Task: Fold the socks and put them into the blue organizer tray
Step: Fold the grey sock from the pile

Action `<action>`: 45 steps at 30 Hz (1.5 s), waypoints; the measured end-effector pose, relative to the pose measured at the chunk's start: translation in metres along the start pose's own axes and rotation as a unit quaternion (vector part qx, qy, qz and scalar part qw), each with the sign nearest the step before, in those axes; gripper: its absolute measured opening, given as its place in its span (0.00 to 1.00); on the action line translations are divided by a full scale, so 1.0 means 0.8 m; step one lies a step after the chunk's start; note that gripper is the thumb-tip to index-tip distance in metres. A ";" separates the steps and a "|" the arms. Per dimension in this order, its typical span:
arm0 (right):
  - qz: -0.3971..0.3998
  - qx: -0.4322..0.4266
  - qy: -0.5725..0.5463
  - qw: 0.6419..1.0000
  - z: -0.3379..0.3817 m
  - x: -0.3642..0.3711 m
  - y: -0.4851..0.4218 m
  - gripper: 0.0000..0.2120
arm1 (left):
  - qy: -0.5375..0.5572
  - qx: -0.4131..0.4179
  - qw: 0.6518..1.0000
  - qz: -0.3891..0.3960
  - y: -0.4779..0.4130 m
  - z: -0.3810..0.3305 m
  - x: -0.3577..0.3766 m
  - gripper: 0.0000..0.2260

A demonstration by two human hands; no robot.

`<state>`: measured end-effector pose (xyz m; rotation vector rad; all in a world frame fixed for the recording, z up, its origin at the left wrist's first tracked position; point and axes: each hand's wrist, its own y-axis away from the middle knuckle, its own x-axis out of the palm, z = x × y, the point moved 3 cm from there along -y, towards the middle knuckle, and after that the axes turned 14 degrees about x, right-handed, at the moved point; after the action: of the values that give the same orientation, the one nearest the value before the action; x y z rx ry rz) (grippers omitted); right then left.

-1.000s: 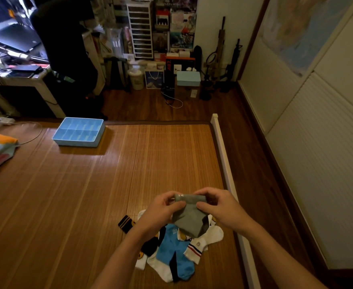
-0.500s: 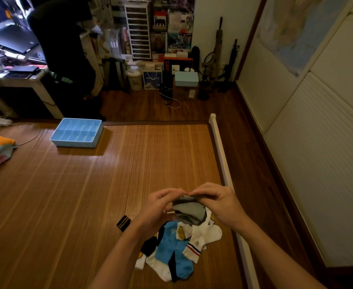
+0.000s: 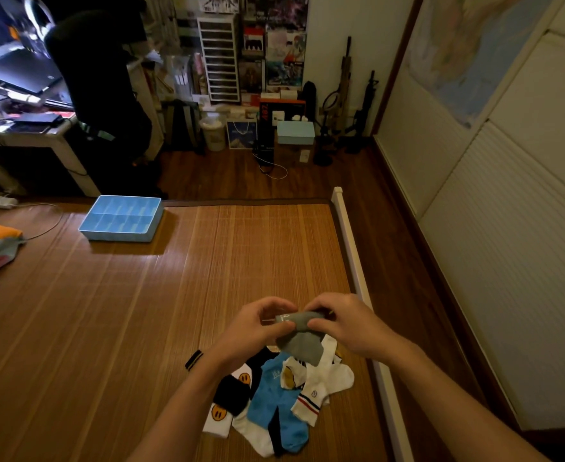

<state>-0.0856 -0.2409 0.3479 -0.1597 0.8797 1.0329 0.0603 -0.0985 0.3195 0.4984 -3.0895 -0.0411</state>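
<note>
Grips grey sock (image 3: 303, 341) by its rolled top edge with left hand (image 3: 257, 328) and right hand (image 3: 348, 325), lower centre above pile (image 3: 274, 395); judged light, limp, unbreakable, best pinched across folded layers, with tray (image 3: 121, 233) well apart, upper left.

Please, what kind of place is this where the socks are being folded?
Probably a bedroom or study at home: a woven bamboo mat covers a bed-like platform, a white desk with an open black laptop stands beyond it, and a white plastic drawer tower is by the wall.
</note>
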 end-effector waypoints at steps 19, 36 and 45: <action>-0.122 -0.149 0.146 0.970 -0.001 0.026 0.007 0.12 | -0.153 0.047 0.975 0.154 -0.021 -0.005 -0.008 0.11; -0.024 -0.035 0.105 0.994 -0.003 0.019 -0.016 0.15 | -0.380 0.160 0.897 0.160 -0.036 -0.007 -0.007 0.16; -0.048 -0.059 0.219 0.973 0.009 0.011 -0.024 0.10 | -0.366 0.169 0.905 0.133 -0.040 -0.003 -0.009 0.17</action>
<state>-0.0642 -0.2415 0.3412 -0.5422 1.1965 0.9745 0.0772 -0.1265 0.3210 0.0393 -3.9022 0.4137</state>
